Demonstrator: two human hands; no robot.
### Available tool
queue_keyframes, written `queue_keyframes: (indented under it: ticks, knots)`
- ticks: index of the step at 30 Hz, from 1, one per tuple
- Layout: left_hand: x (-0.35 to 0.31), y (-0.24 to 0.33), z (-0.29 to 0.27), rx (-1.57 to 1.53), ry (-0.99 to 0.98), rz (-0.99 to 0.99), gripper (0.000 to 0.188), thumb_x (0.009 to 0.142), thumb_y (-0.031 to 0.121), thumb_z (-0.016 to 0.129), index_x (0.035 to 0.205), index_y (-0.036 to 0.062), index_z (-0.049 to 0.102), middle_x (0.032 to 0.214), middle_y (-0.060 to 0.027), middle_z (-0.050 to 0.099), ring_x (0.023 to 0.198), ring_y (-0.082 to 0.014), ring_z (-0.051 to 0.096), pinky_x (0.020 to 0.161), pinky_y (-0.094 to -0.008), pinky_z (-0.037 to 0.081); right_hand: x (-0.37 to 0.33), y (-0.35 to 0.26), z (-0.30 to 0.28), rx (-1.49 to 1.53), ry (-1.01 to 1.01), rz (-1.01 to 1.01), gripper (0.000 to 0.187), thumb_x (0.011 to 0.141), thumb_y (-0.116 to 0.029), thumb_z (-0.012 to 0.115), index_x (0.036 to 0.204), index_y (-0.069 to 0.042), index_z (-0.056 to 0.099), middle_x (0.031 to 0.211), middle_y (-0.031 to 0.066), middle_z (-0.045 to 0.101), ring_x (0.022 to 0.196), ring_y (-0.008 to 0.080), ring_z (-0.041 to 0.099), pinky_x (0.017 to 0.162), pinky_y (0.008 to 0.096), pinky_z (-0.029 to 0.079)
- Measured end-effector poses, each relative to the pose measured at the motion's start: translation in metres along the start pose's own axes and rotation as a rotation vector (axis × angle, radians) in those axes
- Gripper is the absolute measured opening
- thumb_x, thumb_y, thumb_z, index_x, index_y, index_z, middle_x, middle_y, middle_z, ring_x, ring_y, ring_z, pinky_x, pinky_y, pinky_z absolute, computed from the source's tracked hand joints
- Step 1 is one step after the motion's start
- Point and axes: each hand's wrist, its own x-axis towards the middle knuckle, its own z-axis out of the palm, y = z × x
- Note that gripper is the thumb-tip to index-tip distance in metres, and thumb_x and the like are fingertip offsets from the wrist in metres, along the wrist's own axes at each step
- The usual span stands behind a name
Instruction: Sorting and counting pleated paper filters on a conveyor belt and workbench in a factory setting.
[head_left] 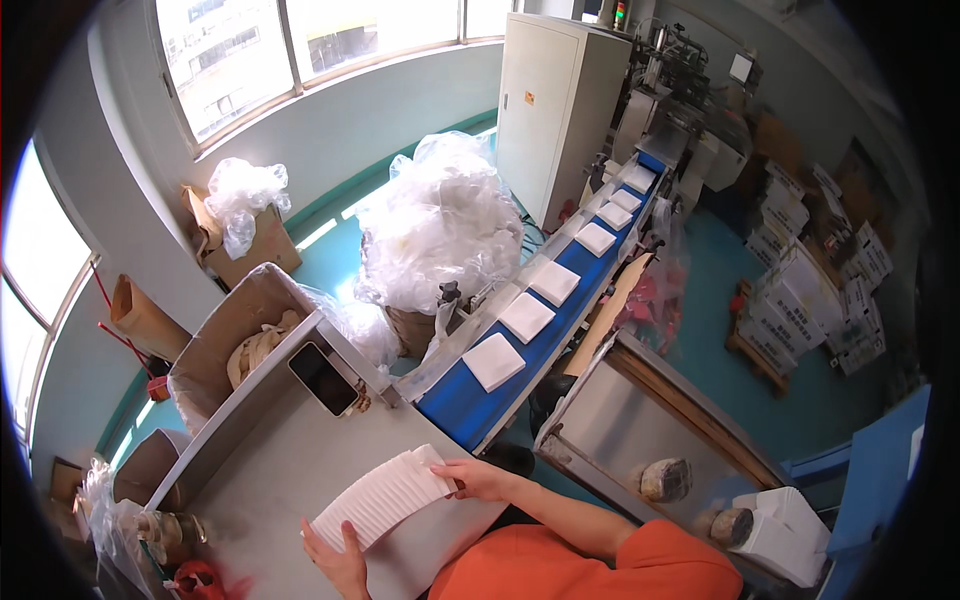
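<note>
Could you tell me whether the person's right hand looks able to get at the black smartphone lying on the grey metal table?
Probably yes: the right hand grips one end of the long white tissue stack, and bare grey metal table lies between it and the black smartphone, but it must let go first.

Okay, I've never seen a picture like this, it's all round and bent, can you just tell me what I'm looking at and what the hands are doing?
This is one picture from a wide fisheye camera worn on a person's head, looking down, so straight edges curve. The left hand and right hand press the two ends of a long row of white packs lying on a steel table. A dark phone rests on the ledge behind. To the right, a blue conveyor belt carries single white packs down from a packing machine. Stacked cartons stand on the teal floor.
</note>
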Motion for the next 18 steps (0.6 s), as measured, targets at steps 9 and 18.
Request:
queue_keyframes:
  ticks: [9,18]
  knots:
    - [-0.007,0.008,0.008,0.019,-0.053,0.063,0.083,0.084,0.048,0.064,0.142,0.0002,0.028,0.137,-0.0265,0.036,0.128,-0.0420,0.034,0.107,-0.0459,0.028,0.006,-0.006,-0.013,-0.152,0.302,-0.296,0.051,0.092,-0.042,0.056,0.118,0.001,0.053,0.105,0.0116,0.062,0.094,0.0195,0.060,0.083,0.0289,0.048]
    - [-0.002,0.004,0.011,0.007,-0.032,0.027,0.080,0.084,0.044,0.065,0.142,0.0017,0.029,0.136,-0.0255,0.037,0.128,-0.0416,0.035,0.107,-0.0462,0.028,-0.009,-0.008,0.007,0.091,0.052,0.007,0.039,0.091,-0.044,0.057,0.111,-0.011,0.061,0.090,-0.0022,0.060,0.077,0.0090,0.052,0.067,0.0233,0.040]
